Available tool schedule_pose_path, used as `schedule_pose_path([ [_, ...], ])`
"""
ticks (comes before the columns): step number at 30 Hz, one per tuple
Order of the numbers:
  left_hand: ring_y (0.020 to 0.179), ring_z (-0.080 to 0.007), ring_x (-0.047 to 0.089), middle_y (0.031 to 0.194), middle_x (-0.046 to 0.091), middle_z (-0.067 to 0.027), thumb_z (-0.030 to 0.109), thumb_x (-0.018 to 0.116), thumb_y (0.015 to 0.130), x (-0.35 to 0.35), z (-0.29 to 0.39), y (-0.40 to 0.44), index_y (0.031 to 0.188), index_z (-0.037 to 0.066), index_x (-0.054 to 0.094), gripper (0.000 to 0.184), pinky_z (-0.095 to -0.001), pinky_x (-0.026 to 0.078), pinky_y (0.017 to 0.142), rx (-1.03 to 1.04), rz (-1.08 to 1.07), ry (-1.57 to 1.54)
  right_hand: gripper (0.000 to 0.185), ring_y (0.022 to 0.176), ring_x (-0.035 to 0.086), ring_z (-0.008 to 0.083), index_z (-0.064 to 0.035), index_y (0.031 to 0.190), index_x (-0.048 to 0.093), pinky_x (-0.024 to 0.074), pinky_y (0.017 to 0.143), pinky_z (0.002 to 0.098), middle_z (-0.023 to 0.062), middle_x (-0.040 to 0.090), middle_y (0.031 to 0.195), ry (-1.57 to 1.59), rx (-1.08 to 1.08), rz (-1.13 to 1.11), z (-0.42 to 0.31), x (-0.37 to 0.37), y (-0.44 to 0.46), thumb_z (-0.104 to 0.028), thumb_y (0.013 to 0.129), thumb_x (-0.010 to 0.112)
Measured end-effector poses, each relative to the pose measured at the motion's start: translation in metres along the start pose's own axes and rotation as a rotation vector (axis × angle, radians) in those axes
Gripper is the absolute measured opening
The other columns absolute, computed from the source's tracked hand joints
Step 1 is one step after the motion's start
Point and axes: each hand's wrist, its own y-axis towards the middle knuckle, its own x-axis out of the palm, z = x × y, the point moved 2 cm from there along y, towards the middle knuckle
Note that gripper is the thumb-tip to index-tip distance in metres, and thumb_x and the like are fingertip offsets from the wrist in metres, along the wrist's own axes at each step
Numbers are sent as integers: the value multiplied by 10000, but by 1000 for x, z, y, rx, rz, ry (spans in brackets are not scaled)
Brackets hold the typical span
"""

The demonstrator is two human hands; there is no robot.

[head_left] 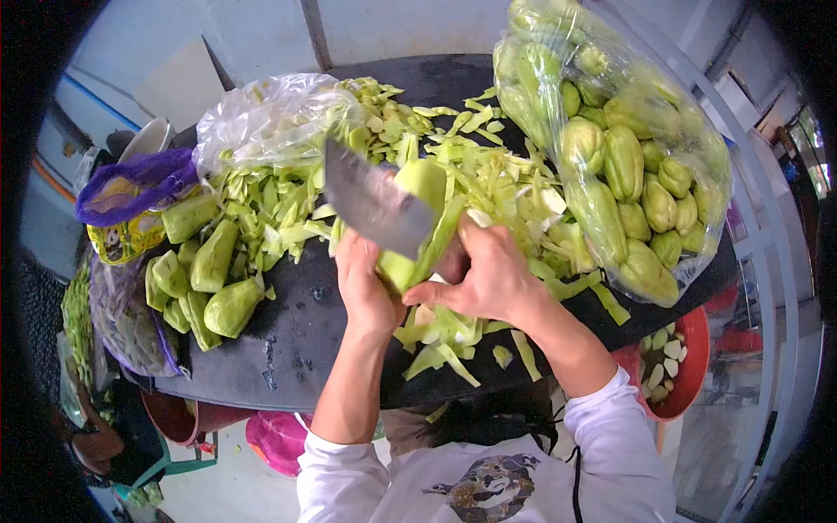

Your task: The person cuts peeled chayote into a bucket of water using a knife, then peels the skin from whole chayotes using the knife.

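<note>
My left hand point(359, 283) is closed around the lower part of a pale green chayote point(422, 181), holding it tilted above the table. A broad knife blade point(370, 196) lies across the chayote, its tip towards the upper left. My right hand point(493, 272) is closed at the knife's other end, with its thumb against the chayote; the handle is mostly hidden. A long strip of peel point(443, 235) hangs over the blade's near end. Loose green peelings point(275, 205) are heaped behind and beneath both hands.
Peeled chayotes point(214, 254) lie at the left, beside purple net bags point(144, 187). A clear plastic bag full of chayotes point(641, 166) stands at the right of the dark table point(288, 366). Below the right edge is a red tub point(693, 366) with pale pieces inside.
</note>
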Motion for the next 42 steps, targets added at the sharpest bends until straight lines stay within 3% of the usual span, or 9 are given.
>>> schedule_pose_path([
  [2,1179,-260,574,1282,575,-152,347,433,987,15,11,-1,1341,-11,468,504,-419,443,1025,-306,42,-599,921,578,676,296,33,1060,594,540,549,379,133,648,640,13,-18,-15,3,-7,4,-698,548,820],
  [6,1225,-279,542,1342,528,-144,380,469,976,7,4,1,1399,40,395,547,-438,405,1071,-448,-25,-598,894,576,662,237,51,1005,610,533,560,348,105,640,638,69,29,-62,8,-9,5,-662,525,857],
  [19,1228,-243,525,1380,483,-105,392,461,963,15,-3,-1,1481,91,306,619,-394,448,1034,-256,35,-447,734,507,648,281,-6,887,633,532,508,376,103,621,571,-119,-81,55,2,-3,-1,-667,614,799],
  [22,1233,-237,519,1385,481,-94,396,456,970,14,-6,-2,1491,109,296,615,-398,448,1035,-240,74,-468,625,425,560,186,-14,835,646,473,458,329,14,523,487,-158,-120,62,4,-1,-3,-588,661,821],
  [25,1237,-233,514,1393,477,-85,409,453,973,15,-8,-4,1490,122,302,610,-400,446,1037,-232,106,-441,591,478,641,276,-49,763,651,524,478,374,71,620,539,-228,-166,138,2,0,-4,-628,705,754],
  [28,1216,-235,530,1368,502,-88,433,455,966,5,-20,-3,1453,116,362,589,-398,453,1025,-281,95,-512,600,482,633,210,-31,823,650,492,469,330,50,567,509,-343,-225,158,3,5,-5,-604,704,779],
  [31,1156,-244,569,1289,561,-100,460,465,950,3,-19,-1,1369,85,457,562,-392,471,994,-379,88,-699,578,444,591,188,-23,808,641,466,433,317,47,557,511,-60,-217,154,8,5,2,-591,765,736],
  [37,947,-335,641,1178,614,-173,543,491,887,1,-13,4,1312,20,497,674,-414,561,771,-410,-42,-710,548,471,474,61,-57,753,569,363,427,235,-28,500,553,747,384,-6,30,-13,0,-533,993,444],
  [42,868,-351,653,1195,596,-238,512,482,865,4,-7,7,1355,-11,460,717,-375,575,667,-469,4,-596,455,508,489,54,-41,993,544,385,450,215,-24,556,662,707,386,61,36,-17,8,-470,900,665],
])
